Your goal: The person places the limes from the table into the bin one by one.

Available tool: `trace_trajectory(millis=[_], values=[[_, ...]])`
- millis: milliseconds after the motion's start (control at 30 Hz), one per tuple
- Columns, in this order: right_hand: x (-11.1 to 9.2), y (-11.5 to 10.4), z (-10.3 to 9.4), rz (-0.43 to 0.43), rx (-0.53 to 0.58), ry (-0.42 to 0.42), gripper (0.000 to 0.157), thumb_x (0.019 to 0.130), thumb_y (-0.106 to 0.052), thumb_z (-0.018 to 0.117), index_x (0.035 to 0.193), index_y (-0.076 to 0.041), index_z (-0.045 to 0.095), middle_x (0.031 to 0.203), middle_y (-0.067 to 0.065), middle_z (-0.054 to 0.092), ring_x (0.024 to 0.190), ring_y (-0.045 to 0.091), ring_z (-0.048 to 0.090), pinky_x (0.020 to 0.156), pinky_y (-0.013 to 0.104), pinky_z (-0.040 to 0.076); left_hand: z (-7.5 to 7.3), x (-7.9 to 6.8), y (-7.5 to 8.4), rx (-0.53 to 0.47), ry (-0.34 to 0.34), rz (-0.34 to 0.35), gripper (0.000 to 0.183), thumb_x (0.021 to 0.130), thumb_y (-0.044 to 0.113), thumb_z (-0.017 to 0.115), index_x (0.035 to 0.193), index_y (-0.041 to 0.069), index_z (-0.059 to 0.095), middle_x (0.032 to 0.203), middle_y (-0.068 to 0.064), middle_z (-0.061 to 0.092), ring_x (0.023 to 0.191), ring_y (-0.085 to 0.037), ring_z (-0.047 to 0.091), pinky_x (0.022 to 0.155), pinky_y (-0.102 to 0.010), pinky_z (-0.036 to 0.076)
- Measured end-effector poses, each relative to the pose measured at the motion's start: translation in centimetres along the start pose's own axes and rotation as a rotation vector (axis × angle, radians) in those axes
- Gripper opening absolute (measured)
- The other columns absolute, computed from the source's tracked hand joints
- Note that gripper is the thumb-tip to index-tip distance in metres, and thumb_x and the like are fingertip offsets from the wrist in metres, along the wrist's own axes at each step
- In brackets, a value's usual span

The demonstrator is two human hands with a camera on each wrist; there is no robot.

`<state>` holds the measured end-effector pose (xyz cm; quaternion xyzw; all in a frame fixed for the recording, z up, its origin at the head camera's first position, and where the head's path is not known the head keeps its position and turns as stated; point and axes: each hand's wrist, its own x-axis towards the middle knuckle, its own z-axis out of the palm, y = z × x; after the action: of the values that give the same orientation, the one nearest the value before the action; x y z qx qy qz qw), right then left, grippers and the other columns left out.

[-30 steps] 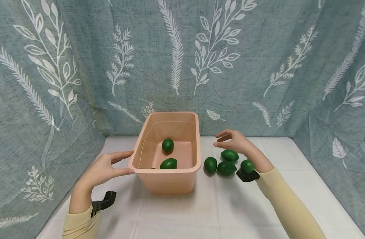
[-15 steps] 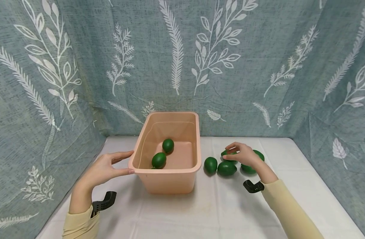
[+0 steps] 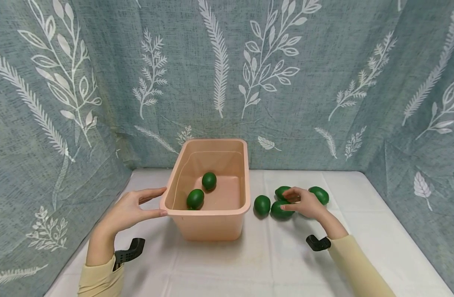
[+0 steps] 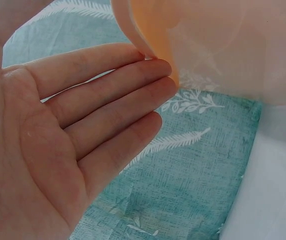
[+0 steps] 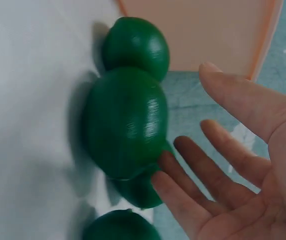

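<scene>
A peach-coloured plastic bin (image 3: 215, 227) holds two visible green limes, one lime (image 3: 209, 181) behind another lime (image 3: 195, 199). My left hand (image 3: 128, 208) touches the bin's left rim with extended fingers, thumb near its front corner. The left wrist view shows those fingertips (image 4: 160, 87) against the rim. Right of the bin, my right hand (image 3: 304, 202) hovers over a cluster of limes, fingers spread and nothing held. Beneath its thumb is the front lime (image 3: 280, 211), partly covered. In the right wrist view that lime (image 5: 125, 122) lies just beyond the fingertips.
Several limes lie on the white-covered table (image 3: 227, 268): a left lime (image 3: 262, 205), a back lime (image 3: 282, 192) and a right lime (image 3: 319, 195) around my right hand. A leaf-patterned blue-green cloth (image 3: 189, 82) hangs behind and at both sides.
My right hand has moved right and toward me, down over the lime cluster. The nearer lime in the bin has rolled left. My left hand has stayed at the rim.
</scene>
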<state>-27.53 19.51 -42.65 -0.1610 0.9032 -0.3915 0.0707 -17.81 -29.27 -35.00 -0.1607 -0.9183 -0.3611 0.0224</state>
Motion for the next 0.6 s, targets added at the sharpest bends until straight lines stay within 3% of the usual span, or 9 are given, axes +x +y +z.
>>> trace_trajectory(millis=[233, 600], values=[[-0.2, 1.0, 1.0, -0.015, -0.006, 0.042, 0.052, 0.079, -0.030, 0.077, 0.121, -0.004, 0.060, 0.120, 0.017, 0.063, 0.113, 0.035, 0.059, 0.094, 0.047, 0.050, -0.1, 0.0, 0.1, -0.003, -0.004, 0.009, 0.064, 0.081, 0.041, 0.074, 0.135, 0.012, 0.055, 0.134, -0.009, 0.057, 0.128, -0.036, 0.048, 0.102, -0.056, 0.042], [-0.7, 1.9, 2.4, 0.038, 0.045, -0.004, 0.059, 0.075, -0.029, 0.081, 0.123, -0.005, 0.058, 0.123, 0.019, 0.060, 0.106, 0.034, 0.063, 0.084, 0.039, 0.056, -0.1, -0.1, 0.2, -0.003, -0.007, 0.001, 0.065, 0.080, 0.041, 0.074, 0.135, 0.012, 0.055, 0.134, -0.008, 0.057, 0.128, -0.036, 0.048, 0.102, -0.056, 0.042]])
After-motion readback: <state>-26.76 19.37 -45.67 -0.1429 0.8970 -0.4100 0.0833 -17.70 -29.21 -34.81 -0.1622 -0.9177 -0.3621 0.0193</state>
